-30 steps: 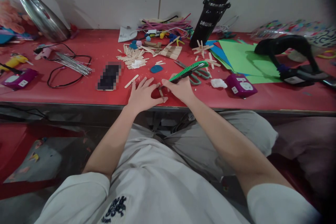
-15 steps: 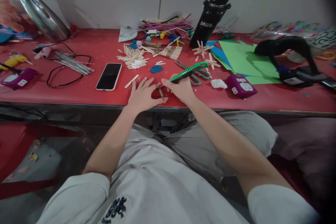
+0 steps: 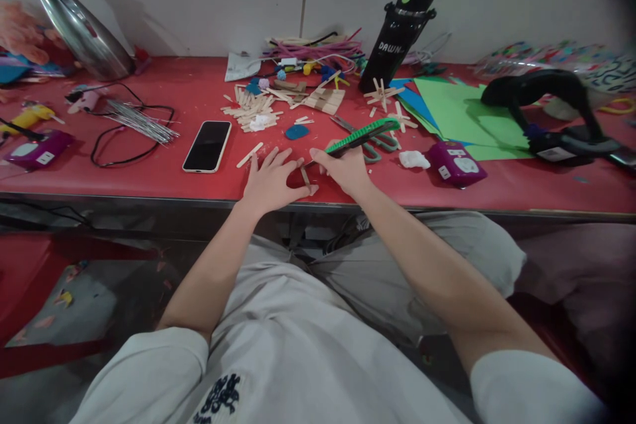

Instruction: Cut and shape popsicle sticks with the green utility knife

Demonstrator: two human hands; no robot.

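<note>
My right hand (image 3: 344, 167) is wrapped round a green and black utility knife (image 3: 365, 134), whose tip points down and left at a short wooden stick (image 3: 305, 177). That stick lies on the red tabletop (image 3: 149, 180), steadied by the thumb and index fingertips of my left hand (image 3: 271, 179), one near each end. The other left fingers rest spread on the table. The blade appears to meet the stick close to the left index fingertip; the contact itself is too small to make out. Just left of my left hand lies another wooden stick (image 3: 250, 154).
Beyond my hands are a pile of wooden sticks (image 3: 253, 106), a blue lump (image 3: 297, 131) and scissors (image 3: 375, 146). A phone (image 3: 207, 146) lies left. White wadding (image 3: 414, 159), a purple box (image 3: 456, 163) and green paper (image 3: 462, 116) are right. A black bottle (image 3: 397, 36) stands behind.
The knife's rear end has dipped slightly and swung a little right in my right hand. My left hand stays in place on the stick.
</note>
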